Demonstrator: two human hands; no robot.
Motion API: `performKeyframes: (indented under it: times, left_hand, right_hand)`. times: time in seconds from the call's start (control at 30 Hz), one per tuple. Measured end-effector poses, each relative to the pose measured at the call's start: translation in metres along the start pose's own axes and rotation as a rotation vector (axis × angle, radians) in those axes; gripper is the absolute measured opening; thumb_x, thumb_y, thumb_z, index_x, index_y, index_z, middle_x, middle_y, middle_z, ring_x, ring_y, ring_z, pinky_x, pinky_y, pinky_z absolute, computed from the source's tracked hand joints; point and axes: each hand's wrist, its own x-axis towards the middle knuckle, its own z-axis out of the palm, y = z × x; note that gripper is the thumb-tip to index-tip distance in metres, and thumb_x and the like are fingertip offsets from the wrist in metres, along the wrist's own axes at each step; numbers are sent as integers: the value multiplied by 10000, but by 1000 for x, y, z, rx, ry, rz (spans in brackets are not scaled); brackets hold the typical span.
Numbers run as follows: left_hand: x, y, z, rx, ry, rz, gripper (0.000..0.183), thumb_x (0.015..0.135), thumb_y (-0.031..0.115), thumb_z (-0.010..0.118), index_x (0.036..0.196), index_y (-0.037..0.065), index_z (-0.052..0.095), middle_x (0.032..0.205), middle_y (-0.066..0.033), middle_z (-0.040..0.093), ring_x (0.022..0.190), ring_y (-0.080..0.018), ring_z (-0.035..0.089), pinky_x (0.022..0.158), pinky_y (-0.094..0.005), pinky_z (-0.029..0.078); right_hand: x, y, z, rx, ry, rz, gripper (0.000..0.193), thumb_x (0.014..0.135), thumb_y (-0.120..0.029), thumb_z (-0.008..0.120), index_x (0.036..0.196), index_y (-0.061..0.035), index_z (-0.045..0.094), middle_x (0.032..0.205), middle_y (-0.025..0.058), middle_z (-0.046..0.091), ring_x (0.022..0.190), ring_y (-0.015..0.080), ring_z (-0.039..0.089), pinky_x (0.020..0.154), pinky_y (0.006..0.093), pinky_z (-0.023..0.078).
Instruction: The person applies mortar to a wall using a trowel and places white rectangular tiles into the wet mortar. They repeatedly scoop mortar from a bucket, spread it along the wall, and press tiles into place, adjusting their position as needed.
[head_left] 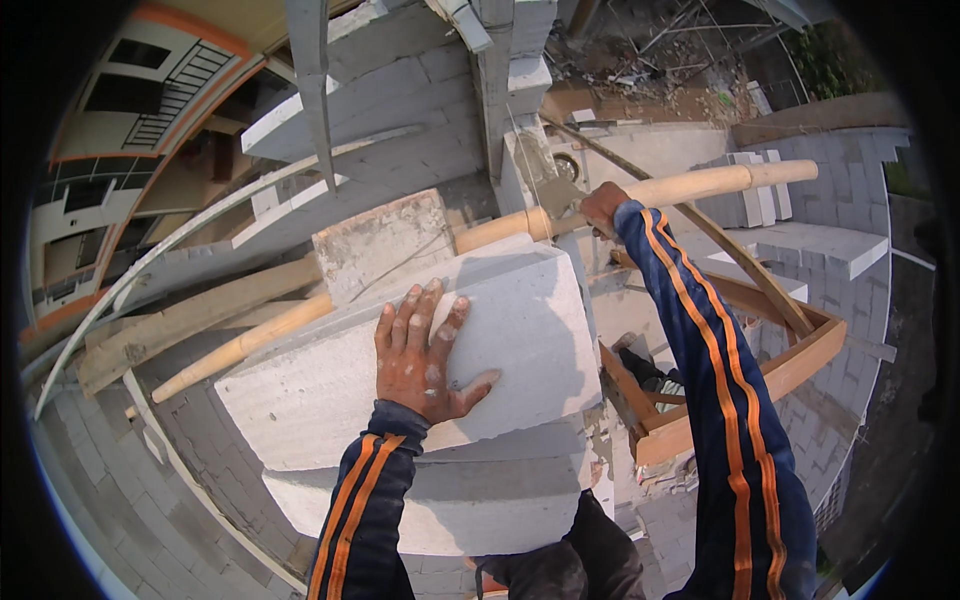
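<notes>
The left hand point(425, 352) lies flat, fingers spread, on the large white rectangular concrete block point(525, 345), which tops another pale block point(480, 515); well apart, the right hand point(604, 208) grips what looks like a grey metal trowel point(561, 196) beyond the block's far edge. Even left-palm pressure should steady the block best.

Bright sunlight, shadows, bowed edges.

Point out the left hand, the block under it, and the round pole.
Left hand point(418, 372): head view, back of the hand.
Block point(520, 340): head view, broad face right of the hand.
Pole point(720, 182): head view, its right-hand stretch.
</notes>
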Motion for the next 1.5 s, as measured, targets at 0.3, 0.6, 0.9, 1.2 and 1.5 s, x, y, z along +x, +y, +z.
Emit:
performKeyframes:
  times: [0.3, 0.6, 0.9, 1.2, 1.5]
  left_hand:
    - [0, 0, 0, -35, 27, 2, 986, 661, 614, 803, 1489, 243, 416, 1537, -171, 360, 1439, -368, 306, 1199, -584, 171]
    - [-1, -2, 1, 8, -9, -5, 978, 674, 660, 768, 1488, 240, 427, 1537, -175, 359, 1444, -364, 299, 1204, -569, 159]
    - [1, 0, 0, 10, -10, 3, 995, 664, 662, 780, 1488, 235, 422, 1531, -179, 363, 1440, -371, 305, 1199, -569, 158]
    - [5, 1, -3, 58, 39, 48, 1014, 668, 621, 787, 1493, 185, 392, 1524, -203, 365, 1424, -402, 320, 1179, -600, 196]
    - [3, 3, 1, 143, 88, 82, 931, 729, 600, 711, 1491, 164, 401, 1518, -196, 378, 1414, -397, 339, 1181, -592, 208]
  right_hand:
    - [76, 13, 25, 402, 337, 246, 116, 776, -133, 705, 852, -64, 758, 868, 154, 750, 825, 327, 740, 717, 417, 594]
    - [87, -16, 15, 846, 445, 577, 340, 882, -284, 574, 880, 34, 693, 732, 172, 715, 667, 284, 727, 664, 396, 601]
    - [76, -32, 4, 1017, 457, 697, 388, 905, -359, 584, 1049, -26, 722, 829, 215, 723, 731, 316, 731, 697, 408, 596]
    - [52, -51, 12, 862, 490, 733, 391, 843, -320, 634, 1021, 20, 715, 1064, 252, 709, 1044, 370, 686, 923, 434, 537]
    - [-52, -77, 27, 1280, 720, 620, 482, 851, -341, 666, 1172, 19, 665, 1058, 262, 700, 1038, 416, 665, 907, 437, 527]
